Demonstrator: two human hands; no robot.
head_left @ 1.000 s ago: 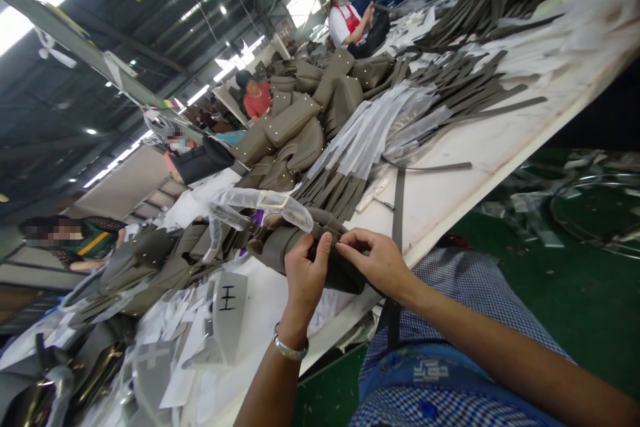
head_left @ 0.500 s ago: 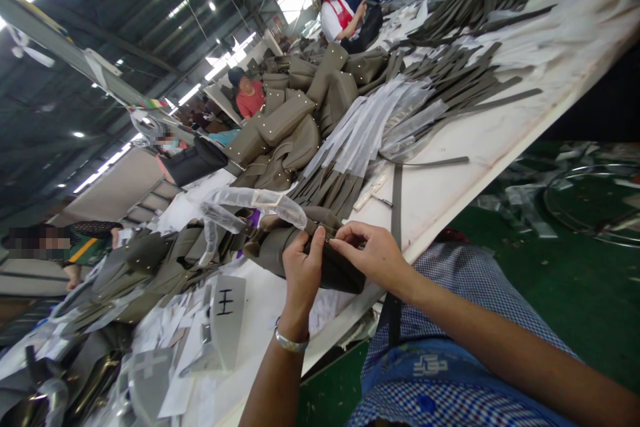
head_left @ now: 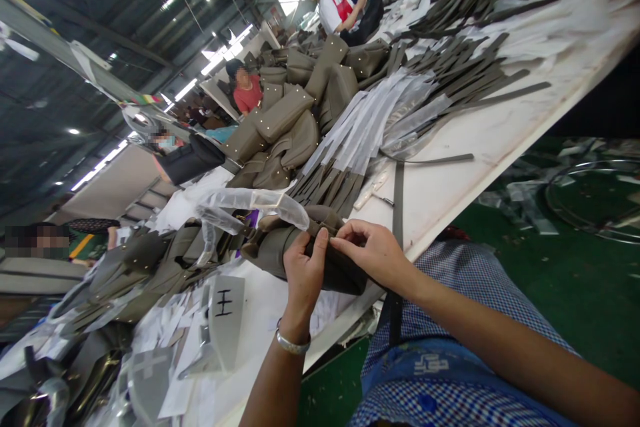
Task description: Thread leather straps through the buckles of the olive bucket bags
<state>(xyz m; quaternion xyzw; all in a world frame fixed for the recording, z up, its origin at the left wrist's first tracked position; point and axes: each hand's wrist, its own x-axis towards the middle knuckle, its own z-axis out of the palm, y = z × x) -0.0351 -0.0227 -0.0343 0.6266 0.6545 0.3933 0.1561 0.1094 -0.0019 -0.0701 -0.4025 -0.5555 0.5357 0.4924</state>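
An olive-brown handbag (head_left: 273, 250) lies near the table's front edge, its handle (head_left: 260, 200) wrapped in clear plastic. My left hand (head_left: 305, 267) grips the bag's upper edge, thumb on top and the fingers partly hidden behind it. Close beside that thumb, my right hand (head_left: 375, 250) is closed in a pinch at the same edge. Whatever small part sits between its fingertips is hidden. A long dark strap (head_left: 397, 203) runs over the table edge beside my right hand and hangs down.
A pile of similar bags (head_left: 287, 123) lies beyond, beside bundled straps (head_left: 370, 120) partly wrapped in white. A small tool (head_left: 384, 200) rests near the strap. Grey templates (head_left: 225, 320) and papers are on the left of the white table (head_left: 435, 193). Co-workers (head_left: 340, 10) sit across.
Both hands stay at the bag's edge, with the right fingertips shifted only slightly. The view has moved a little.
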